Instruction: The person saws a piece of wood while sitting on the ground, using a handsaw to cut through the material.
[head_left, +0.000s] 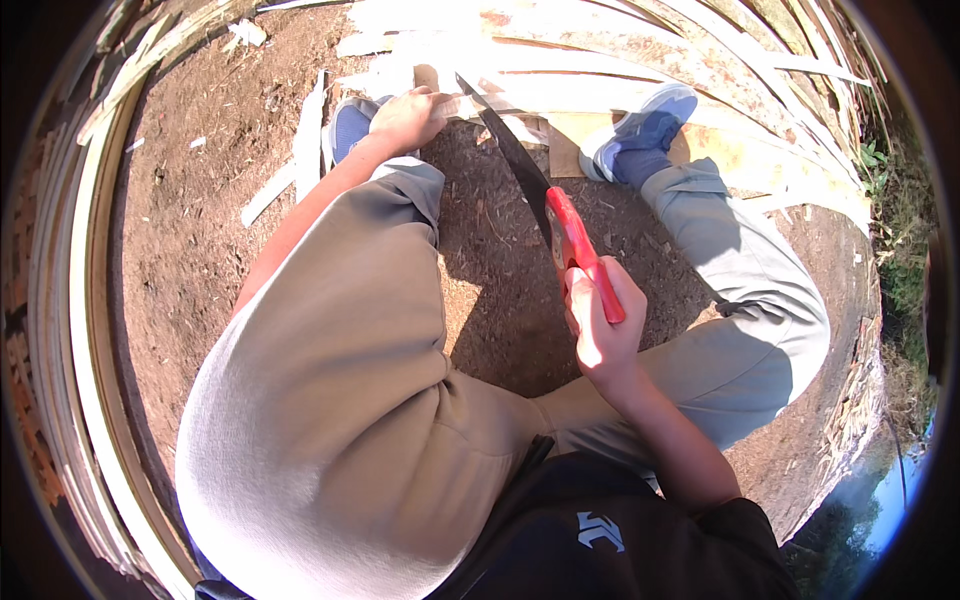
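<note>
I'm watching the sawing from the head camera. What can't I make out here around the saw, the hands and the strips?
- Head view: where the saw blade meets the pale wooden strip is too small to judge cut depth.
- Left hand: its palm and fingertips are turned away, so the grip on the strip is unclear.
- Right hand: fingers wrap the red handle, hiding its underside.
- Left shoe: mostly hidden by the forearm and knee.
- Strip ends: cut off by the rim.

Bare brown earth (200, 230) spread out, strewn with chips. A pale wood offcut (268, 193) lay on that earth, left of centre. Curved split slats (70, 330) bordered its left side, and green weeds (905, 240) edged its right.
</note>
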